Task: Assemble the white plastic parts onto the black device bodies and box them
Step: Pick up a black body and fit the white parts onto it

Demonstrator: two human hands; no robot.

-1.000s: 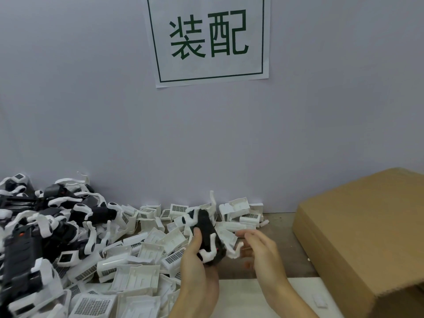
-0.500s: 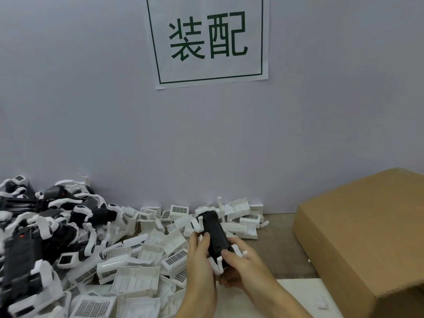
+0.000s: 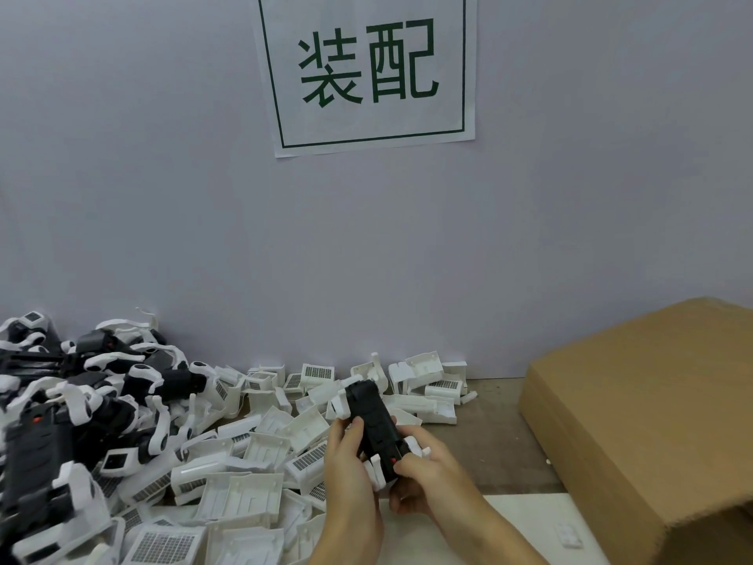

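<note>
The left hand (image 3: 351,475) wraps its fingers round the left side of a black device (image 3: 373,422), thumb up against the casing. The right hand (image 3: 428,473) grasps the same device from the right and below, thumb pressed near a small red spot on its lower end. The device is held just above the desk (image 3: 501,434), tilted with its far end pointing away and slightly left. White clips (image 3: 377,475) are fitted on it, showing at its near end between the two hands and at its far left edge.

Just beyond and to the left of the hands lies a heap of loose white plastic parts (image 3: 244,462), many with gridded labels, spreading along the foot of the wall. Farther left is a pile of black devices with white pieces on them (image 3: 81,401), reaching the picture's edge. A white sheet (image 3: 529,524) covers the near part of the desk under the forearms, with a small white piece (image 3: 569,535) lying on it. A cardboard box (image 3: 652,422) stands at the right, well apart from the hands. On the grey wall (image 3: 163,197) above hangs a paper sign (image 3: 368,69) with two green characters in a green frame.
</note>
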